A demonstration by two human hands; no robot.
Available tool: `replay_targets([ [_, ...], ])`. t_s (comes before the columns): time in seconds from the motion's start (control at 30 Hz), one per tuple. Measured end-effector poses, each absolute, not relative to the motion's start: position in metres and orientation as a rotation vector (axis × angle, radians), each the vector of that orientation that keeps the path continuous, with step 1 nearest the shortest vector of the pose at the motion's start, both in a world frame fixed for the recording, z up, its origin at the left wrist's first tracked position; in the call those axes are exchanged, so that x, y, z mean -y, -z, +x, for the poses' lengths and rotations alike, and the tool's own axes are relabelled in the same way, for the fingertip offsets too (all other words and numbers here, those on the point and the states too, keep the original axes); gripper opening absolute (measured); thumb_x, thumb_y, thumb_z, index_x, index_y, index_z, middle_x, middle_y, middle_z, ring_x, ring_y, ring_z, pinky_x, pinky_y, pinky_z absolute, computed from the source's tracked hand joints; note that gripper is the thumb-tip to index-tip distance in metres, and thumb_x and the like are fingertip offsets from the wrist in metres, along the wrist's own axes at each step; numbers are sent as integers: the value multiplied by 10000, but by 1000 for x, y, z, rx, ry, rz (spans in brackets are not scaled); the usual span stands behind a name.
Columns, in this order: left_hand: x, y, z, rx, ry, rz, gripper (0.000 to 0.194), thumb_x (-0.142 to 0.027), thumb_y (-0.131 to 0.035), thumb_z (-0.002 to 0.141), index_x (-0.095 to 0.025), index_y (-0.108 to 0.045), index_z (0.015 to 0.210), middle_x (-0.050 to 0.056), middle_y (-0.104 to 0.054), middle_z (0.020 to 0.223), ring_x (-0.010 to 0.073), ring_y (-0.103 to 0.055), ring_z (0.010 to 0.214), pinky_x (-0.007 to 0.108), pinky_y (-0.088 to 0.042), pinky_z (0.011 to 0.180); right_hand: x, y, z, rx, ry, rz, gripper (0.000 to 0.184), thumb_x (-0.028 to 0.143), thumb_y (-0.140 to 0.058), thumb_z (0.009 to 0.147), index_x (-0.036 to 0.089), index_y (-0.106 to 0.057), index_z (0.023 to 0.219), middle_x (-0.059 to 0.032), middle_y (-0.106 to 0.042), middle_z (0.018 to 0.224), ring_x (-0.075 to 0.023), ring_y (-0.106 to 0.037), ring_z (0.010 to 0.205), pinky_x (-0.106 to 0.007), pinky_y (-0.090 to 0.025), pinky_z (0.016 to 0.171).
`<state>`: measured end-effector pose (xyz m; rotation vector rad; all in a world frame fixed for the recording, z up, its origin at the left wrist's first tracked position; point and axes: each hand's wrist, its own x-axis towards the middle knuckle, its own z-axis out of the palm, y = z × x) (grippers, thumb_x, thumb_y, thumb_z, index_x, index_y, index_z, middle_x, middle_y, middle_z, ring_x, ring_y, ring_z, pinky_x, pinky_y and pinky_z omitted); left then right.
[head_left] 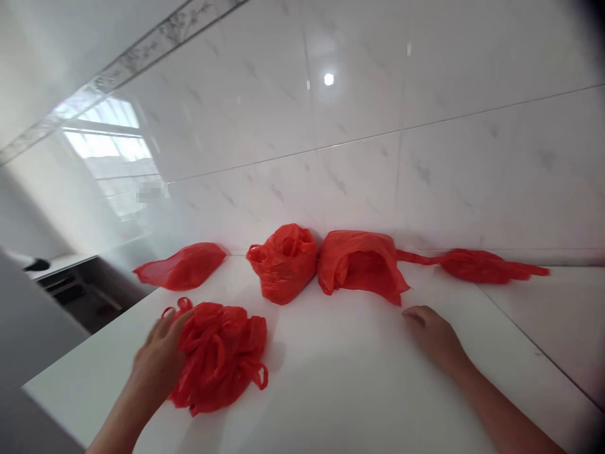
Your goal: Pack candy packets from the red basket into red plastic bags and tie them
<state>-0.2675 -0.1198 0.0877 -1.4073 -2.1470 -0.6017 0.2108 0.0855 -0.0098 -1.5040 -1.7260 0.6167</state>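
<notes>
My left hand point(161, 353) is at the left side of a large crumpled bundle of red plastic bags point(220, 359), its fingers stretched out and apart against it. Thin loop handles stick out of the bundle. My right hand point(432, 334) is low over the white tabletop, fingers curled in and nothing visible in them. Its fingertips are close to the lower right corner of a red plastic bag point(363, 243) lying with its mouth facing me. To that bag's left, touching it, a bunched, rounded red plastic bag point(286, 265) stands against the wall.
A flattened red bag point(189, 266) lies at the table's back left, and a twisted red bag point(486, 265) at the back right. The white table point(331, 391) meets a tiled wall point(293, 151). Beyond the table's left edge is a dark open shelf point(87, 293).
</notes>
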Motion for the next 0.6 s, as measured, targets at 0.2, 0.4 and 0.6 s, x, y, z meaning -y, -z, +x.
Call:
replay_targets([
  [0.2, 96, -116, -185, 1679, 852, -1673, 347, -237, -486, 811, -295, -566, 1144, 26, -382, 1448, 322, -451, 1249, 540, -431, 984, -79, 8, 188, 1926, -482, -1426, 224, 258, -390, 811, 221, -603, 756, -14, -618, 876, -170, -568, 792, -294, -422, 698],
  [0.4, 31, -131, -123, 1543, 909, -2093, 302, -213, -463, 865, -265, -597, 1130, 60, -557, 1270, 231, -565, 1126, 404, -517, 899, -81, 14, 165, 2060, -439, -1302, 230, 148, -405, 816, 202, -620, 755, -29, -597, 837, -171, -547, 795, -296, -420, 719],
  [0.6, -33, -98, -54, 1538, 827, -2623, 351, -162, -487, 843, -263, -615, 1155, 51, -562, 1295, 192, -563, 1156, 355, -490, 965, -79, 11, 142, 2102, -277, -1214, 279, 78, -470, 804, 162, -632, 1016, -86, -584, 1009, -211, -534, 954, -334, -425, 850],
])
